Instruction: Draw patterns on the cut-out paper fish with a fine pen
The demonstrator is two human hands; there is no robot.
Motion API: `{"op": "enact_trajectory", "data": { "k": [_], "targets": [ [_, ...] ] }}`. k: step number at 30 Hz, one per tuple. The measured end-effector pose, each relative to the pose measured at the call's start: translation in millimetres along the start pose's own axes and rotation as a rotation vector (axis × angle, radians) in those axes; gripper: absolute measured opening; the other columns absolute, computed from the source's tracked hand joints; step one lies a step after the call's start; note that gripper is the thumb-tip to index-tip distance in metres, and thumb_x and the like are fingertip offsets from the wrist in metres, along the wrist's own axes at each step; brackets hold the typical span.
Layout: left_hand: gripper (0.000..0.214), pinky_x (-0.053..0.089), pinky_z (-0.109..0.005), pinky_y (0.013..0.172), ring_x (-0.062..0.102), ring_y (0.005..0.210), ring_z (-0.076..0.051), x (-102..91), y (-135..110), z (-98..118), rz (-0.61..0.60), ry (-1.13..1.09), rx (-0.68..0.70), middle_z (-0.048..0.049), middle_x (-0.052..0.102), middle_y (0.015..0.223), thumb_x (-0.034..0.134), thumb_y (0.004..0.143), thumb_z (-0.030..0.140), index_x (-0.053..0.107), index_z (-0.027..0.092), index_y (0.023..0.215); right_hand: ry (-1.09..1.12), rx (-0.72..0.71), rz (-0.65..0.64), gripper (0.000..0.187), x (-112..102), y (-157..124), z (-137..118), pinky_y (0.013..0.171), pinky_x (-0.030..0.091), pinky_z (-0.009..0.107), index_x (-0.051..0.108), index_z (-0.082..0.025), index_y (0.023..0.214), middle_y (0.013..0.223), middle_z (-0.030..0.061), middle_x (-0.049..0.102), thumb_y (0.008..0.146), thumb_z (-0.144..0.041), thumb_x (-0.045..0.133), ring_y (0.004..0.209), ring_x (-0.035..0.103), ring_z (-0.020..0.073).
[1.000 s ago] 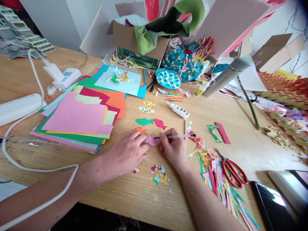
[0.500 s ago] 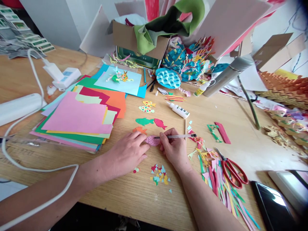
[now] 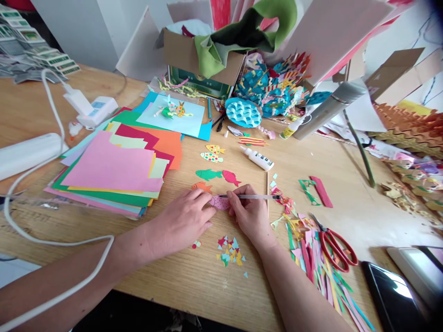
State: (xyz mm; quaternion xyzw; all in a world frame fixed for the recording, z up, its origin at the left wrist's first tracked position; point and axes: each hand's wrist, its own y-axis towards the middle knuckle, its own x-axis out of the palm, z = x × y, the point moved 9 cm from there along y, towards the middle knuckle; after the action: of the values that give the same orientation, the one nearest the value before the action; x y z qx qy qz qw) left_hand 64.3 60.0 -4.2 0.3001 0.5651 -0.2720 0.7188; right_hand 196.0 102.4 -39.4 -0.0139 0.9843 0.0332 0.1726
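Observation:
A pink paper fish [image 3: 220, 203] covered in small dark dots lies flat on the table between my hands. My left hand [image 3: 194, 210] rests on the table, its thumb and index finger holding the fish's head end down. In my right hand [image 3: 247, 210] is a slim pen [image 3: 258, 197], pinched by thumb and fingers, its tip over the fish's upper edge. Just beyond are an orange paper fish [image 3: 202, 186], partly behind my left fingers, a green one [image 3: 208, 174] and a red one [image 3: 230, 177]. Two patterned fish, one yellow [image 3: 215, 149] and one dotted [image 3: 211, 157], lie farther off.
Small paper triangles [image 3: 230, 251] lie nearer me. Red-handled scissors [image 3: 337, 249] sit on paper strips [image 3: 327, 276] at right, beside a phone [image 3: 391, 295]. A glue bottle [image 3: 260, 159] lies ahead. Coloured paper [image 3: 107, 161] is stacked left; a white cable [image 3: 83, 280] crosses my left forearm.
The pen tip has shifted slightly left along the fish, and my right hand with it. My left hand stays on the fish.

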Motion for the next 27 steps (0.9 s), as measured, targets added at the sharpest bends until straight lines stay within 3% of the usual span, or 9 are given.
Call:
{"op": "enact_trajectory", "data": {
  "k": [27],
  "targets": [
    [0.021, 0.044, -0.045, 0.103, 0.053, 0.112, -0.026, -3.1, 1.8, 2.2, -0.006, 0.030, 0.011, -0.0096, 0.061, 0.113, 0.057, 0.095, 0.020, 0.066, 0.016, 0.113, -0.024, 0.010, 0.004, 0.025, -0.4, 0.8, -3.4, 0.039, 0.036, 0.020, 0.053, -0.021, 0.081, 0.048, -0.0054, 0.056, 0.092, -0.043, 0.060, 0.039, 0.050, 0.0107]
  ]
}}
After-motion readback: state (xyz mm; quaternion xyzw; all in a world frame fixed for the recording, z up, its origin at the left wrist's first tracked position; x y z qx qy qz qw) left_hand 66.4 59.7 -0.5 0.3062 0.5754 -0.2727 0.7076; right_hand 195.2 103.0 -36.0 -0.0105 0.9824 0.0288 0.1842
